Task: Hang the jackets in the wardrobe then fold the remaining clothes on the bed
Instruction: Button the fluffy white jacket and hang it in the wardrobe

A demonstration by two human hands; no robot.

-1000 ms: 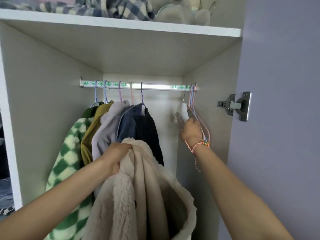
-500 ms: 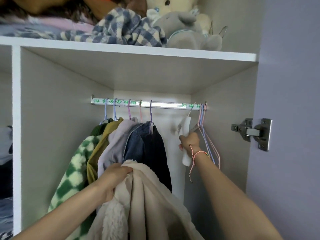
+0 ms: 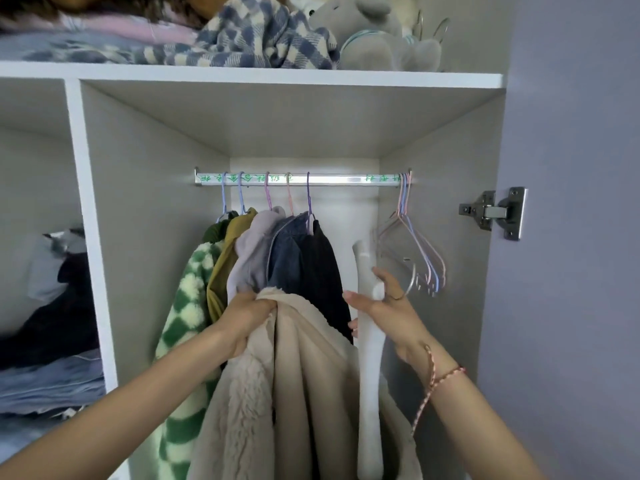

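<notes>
White plastic hanger (image 3: 369,375), lifted off the rail (image 3: 339,180) a moment ago, lies gripped in the right hand (image 3: 394,317) at 3 o'clock of the cream fleece jacket (image 3: 311,393) bunched in the clenched left hand (image 3: 247,317), so threading it likely comes next.

A white wardrobe (image 3: 145,202) stands open, its lilac door (image 3: 571,133) swung out at the right with a metal hinge (image 3: 493,213) on its inner edge. A silver rail (image 3: 339,179) with green print spans the hanging compartment, and the back panel (image 3: 346,209) behind it glows bright. A white divider (image 3: 86,220) separates a left compartment holding stacked dark and blue clothes (image 3: 48,382). On the top shelf (image 3: 242,77) lie a blue checked blanket (image 3: 263,39) and a grey plush toy (image 3: 374,36).
</notes>
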